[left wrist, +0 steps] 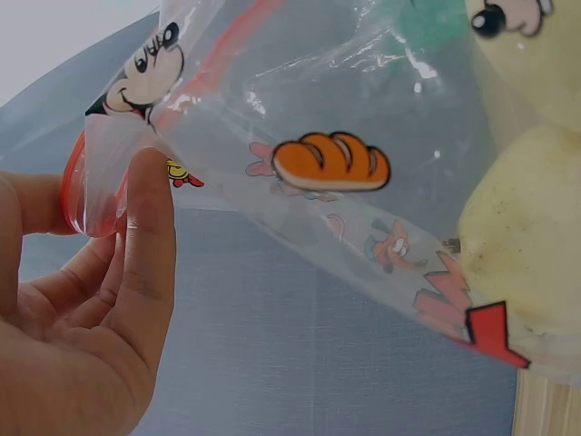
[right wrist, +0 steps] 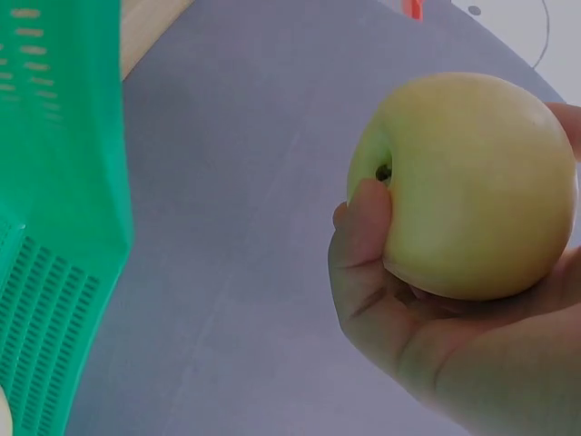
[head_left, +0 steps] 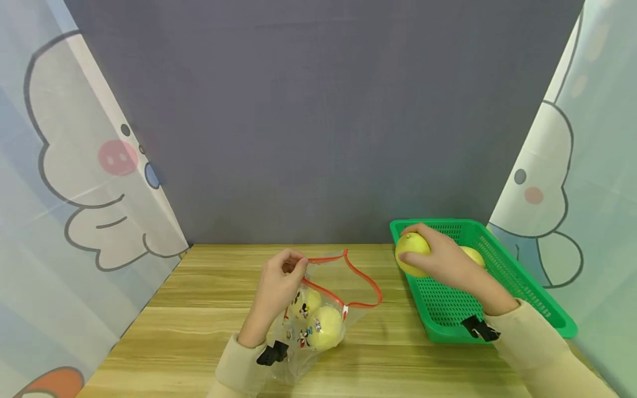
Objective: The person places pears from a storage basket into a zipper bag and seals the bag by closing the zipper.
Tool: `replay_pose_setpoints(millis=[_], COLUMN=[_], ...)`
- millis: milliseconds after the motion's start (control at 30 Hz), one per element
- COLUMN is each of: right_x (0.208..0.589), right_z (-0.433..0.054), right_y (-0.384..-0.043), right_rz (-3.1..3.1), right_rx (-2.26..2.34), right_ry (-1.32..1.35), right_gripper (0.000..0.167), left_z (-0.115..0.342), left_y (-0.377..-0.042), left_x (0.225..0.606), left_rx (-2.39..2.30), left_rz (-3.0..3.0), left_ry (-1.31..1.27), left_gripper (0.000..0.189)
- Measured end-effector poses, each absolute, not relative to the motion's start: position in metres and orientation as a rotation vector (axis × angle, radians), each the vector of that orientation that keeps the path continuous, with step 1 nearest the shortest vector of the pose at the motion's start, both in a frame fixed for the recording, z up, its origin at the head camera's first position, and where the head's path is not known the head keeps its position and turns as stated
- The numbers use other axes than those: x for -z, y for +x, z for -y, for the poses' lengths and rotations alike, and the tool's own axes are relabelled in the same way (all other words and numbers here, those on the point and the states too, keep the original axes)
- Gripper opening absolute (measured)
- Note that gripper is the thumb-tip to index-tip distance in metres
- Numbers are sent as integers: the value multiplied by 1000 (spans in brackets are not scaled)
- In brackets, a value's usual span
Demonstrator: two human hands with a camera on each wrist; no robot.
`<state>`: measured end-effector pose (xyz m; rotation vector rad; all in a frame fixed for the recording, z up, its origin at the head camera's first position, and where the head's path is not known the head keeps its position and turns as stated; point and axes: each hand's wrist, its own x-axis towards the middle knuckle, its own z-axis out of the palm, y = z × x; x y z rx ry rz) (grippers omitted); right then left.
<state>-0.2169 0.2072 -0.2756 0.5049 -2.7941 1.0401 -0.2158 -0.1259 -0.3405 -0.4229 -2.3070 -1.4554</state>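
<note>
My left hand pinches the rim of a clear zip bag between thumb and fingers. The bag has a red zip edge and cartoon prints, and its mouth gapes toward the right. Two pale yellow apples lie inside it, seen through the plastic. In the left wrist view, the zip edge folds between my fingers. My right hand grips a yellow-green apple over the near-left rim of a green basket. The right wrist view shows that apple's stem hollow beside a fingertip.
Another yellow apple sits in the basket, partly hidden behind my right wrist. The basket stands at the right of the wooden table. A grey cloth hangs behind, with cartoon-print curtains at both sides.
</note>
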Motion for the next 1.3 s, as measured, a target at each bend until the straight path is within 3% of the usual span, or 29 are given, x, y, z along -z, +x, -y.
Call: replay_pose_setpoints(millis=[1300], right_x=[314], right_z=[-142], right_y=[-209], right_rz=[2671], right_rx=[-1372], right_ry=[716], right_gripper=[49], left_z=[127], left_y=[-212], left_x=[338], left_rx=[1453], left_rz=[2305], left_ry=[-412], left_gripper=[8])
